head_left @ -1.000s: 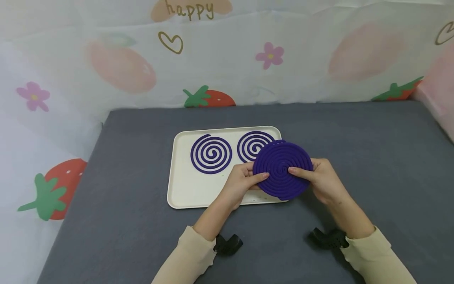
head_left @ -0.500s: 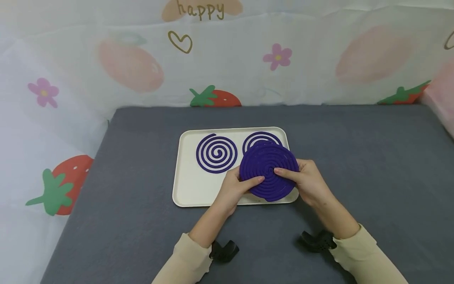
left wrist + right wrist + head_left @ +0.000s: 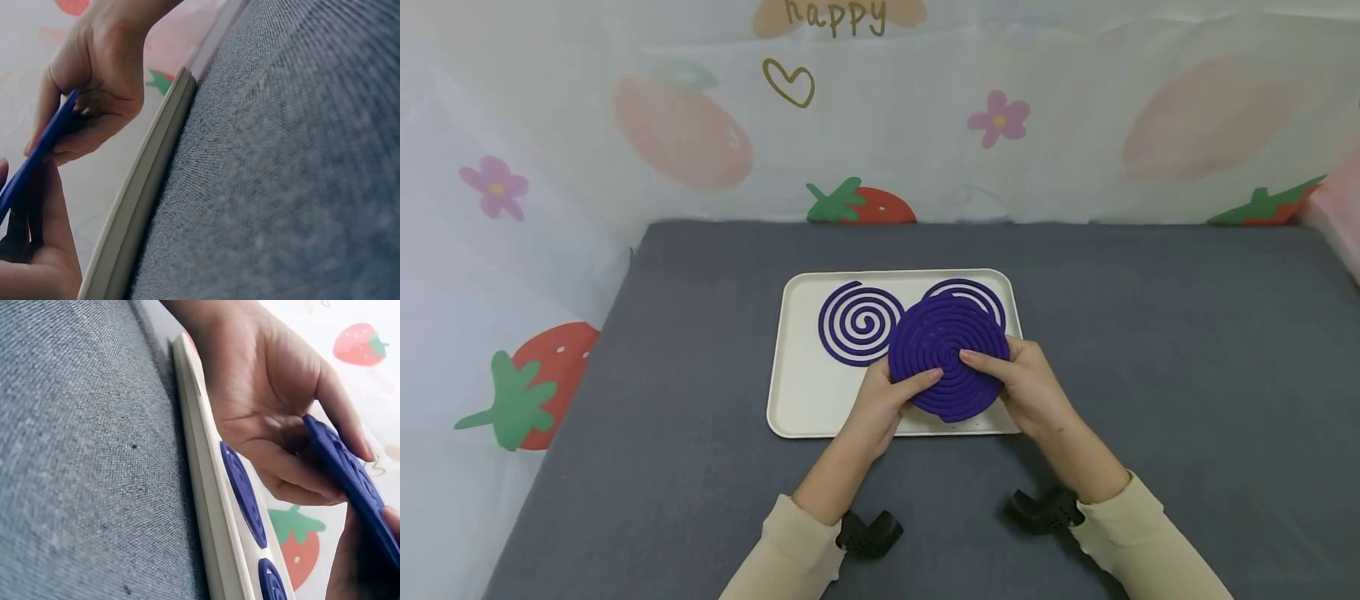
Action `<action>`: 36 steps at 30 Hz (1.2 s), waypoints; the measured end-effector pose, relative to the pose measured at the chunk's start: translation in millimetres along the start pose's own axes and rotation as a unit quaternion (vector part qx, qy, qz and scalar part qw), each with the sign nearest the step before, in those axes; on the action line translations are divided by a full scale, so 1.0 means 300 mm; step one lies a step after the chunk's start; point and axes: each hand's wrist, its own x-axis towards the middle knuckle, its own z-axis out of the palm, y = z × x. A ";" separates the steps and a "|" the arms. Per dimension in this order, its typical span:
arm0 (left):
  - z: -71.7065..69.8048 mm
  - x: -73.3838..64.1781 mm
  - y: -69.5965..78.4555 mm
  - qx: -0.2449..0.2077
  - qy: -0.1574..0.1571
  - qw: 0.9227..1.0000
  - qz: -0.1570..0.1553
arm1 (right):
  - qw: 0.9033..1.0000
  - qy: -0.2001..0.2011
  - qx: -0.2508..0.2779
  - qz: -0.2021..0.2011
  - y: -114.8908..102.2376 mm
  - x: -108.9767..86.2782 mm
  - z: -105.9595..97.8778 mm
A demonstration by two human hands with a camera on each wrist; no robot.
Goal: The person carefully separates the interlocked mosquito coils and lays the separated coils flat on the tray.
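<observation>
Head view: the left hand (image 3: 877, 402) and right hand (image 3: 1034, 387) are pinching a purple disc (image 3: 931, 333), holding it above the front part of a cream tray (image 3: 808, 400). The disc is showing a round face of smooth, cord-like ridges, tightly wound about a centre; each thumb is pressing on this face, the right one near the middle, while the other fingers are passing mostly out of sight behind. On the tray, a loosely wound purple left spiral (image 3: 866, 320) is lying flat with pale gaps between its turns; a similar right spiral (image 3: 964, 282) is being partly covered by the disc. The shallow, round-cornered tray is resting on a tabletop (image 3: 1150, 350) covered in dark grey fabric.

Left wrist view: the disc is appearing nearly edge-on, as a thin blue-purple slab, with the right hand gripping it from above in the frame and the left hand below. The covering is displaying a coarse woven grain.

Right wrist view: the left hand's thumb and curved fingers are clasping the disc's ridged edge. The disc is standing clear of the tray, whose two spirals are appearing as narrow ovals.
</observation>
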 end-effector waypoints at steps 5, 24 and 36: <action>0.000 -0.015 0.002 -0.028 -0.020 0.999 -0.005 | 1.000 -0.001 0.009 -0.007 0.000 -0.022 0.011; -0.003 -0.043 0.018 -0.013 0.024 1.000 0.011 | 0.999 -0.031 0.029 0.018 0.001 -0.043 0.037; -0.004 -0.047 0.010 -0.003 0.028 0.999 0.021 | 0.997 -0.057 0.035 0.040 0.006 -0.041 0.020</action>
